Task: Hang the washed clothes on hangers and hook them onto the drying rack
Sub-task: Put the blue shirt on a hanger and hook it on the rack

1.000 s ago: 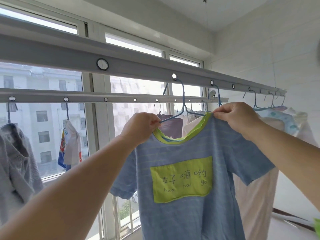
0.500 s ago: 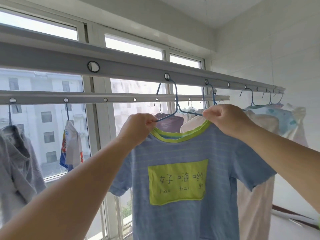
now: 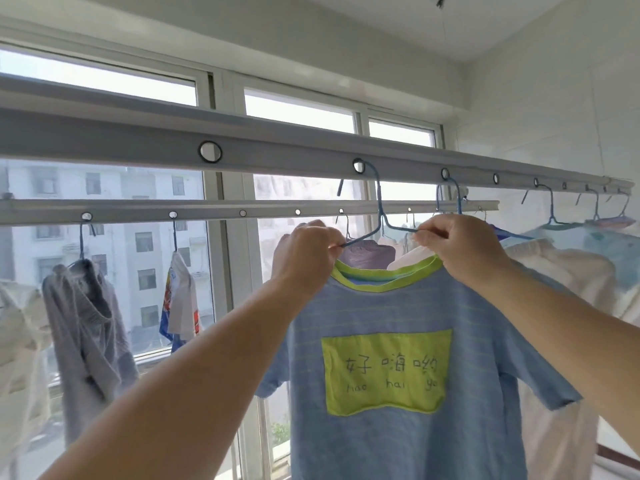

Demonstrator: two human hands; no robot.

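A blue striped T-shirt [image 3: 388, 306] with a green collar and a green patch hangs on a blue wire hanger [image 3: 380, 216]. The hanger's hook passes through a ring hole in the near grey rack bar [image 3: 277, 150]. My left hand [image 3: 304, 251] pinches the hanger's left arm and the shirt's left shoulder. My right hand [image 3: 460, 247] grips the right arm of the hanger together with the collar edge. Both hands are at the same height, just below the far rack bar [image 3: 207, 209].
Grey garment [image 3: 86, 317] and a white, blue and red one [image 3: 181, 306] hang from the far bar at left. Pale clothes [image 3: 571, 271] on blue hangers fill the near bar to the right. Windows stand behind, a tiled wall on the right.
The hanger's hook has settled into the ring hole on the near bar. My hands stay on the shirt's shoulders, and the view has shifted slightly.
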